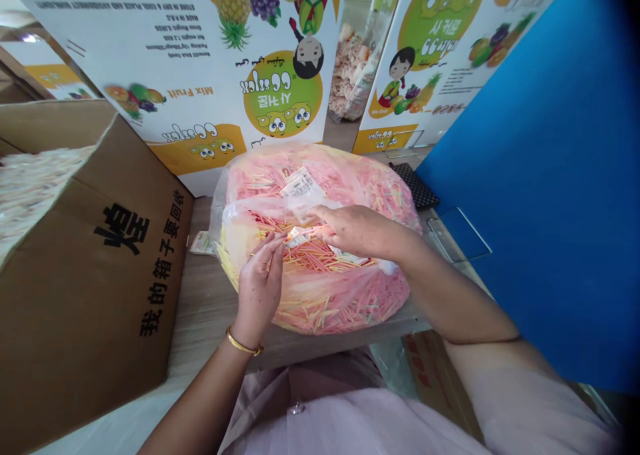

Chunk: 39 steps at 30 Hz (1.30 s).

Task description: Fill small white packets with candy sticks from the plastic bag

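A big clear plastic bag (350, 288) stuffed with thin pink, red and yellow candy sticks lies on the wooden table (200, 308) in front of me. My left hand (260, 285), with a gold bangle at the wrist, pinches a small bundle of sticks with a printed label (299, 236) at the bag's top. My right hand (353, 228) reaches in from the right and grips the other end of the same small bundle. Another white label (301, 185) lies on the bag just behind the hands.
A large brown cardboard box (90, 268) with black characters stands at the left, holding pale sticks. Printed fruit-candy cartons (200, 61) lean behind the bag. A blue panel (550, 175) fills the right side. A black mesh tray (417, 187) lies beside it.
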Each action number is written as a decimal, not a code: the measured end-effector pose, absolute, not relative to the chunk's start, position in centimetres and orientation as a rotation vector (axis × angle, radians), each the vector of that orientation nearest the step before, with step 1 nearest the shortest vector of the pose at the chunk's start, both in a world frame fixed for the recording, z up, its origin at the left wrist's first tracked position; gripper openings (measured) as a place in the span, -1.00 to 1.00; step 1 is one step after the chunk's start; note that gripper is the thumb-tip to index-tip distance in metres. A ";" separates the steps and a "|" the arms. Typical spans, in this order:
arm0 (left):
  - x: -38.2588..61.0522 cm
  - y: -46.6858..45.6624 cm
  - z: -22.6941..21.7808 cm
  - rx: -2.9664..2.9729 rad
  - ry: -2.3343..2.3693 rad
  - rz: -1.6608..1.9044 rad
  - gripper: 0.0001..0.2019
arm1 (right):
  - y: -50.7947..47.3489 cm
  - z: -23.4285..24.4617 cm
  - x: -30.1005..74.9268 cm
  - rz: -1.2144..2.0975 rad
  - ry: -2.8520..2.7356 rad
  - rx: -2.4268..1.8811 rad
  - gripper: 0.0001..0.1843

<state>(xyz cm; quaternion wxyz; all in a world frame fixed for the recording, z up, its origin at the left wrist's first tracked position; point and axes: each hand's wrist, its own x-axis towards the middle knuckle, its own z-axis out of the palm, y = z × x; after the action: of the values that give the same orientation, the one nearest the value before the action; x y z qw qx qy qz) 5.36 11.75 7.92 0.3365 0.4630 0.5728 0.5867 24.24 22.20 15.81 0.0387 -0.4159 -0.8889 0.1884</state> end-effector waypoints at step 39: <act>6.2 12.4 7.4 0.625 1.053 1.405 -0.72 | 20.9 11.8 18.7 1.491 -1.519 -0.867 -0.42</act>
<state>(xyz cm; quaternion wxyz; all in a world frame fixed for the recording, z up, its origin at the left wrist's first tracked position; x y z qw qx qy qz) 6.15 12.37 7.38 0.5964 0.2691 0.4536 0.6051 18.75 20.89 11.77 0.4094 -0.3444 -0.6030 0.5918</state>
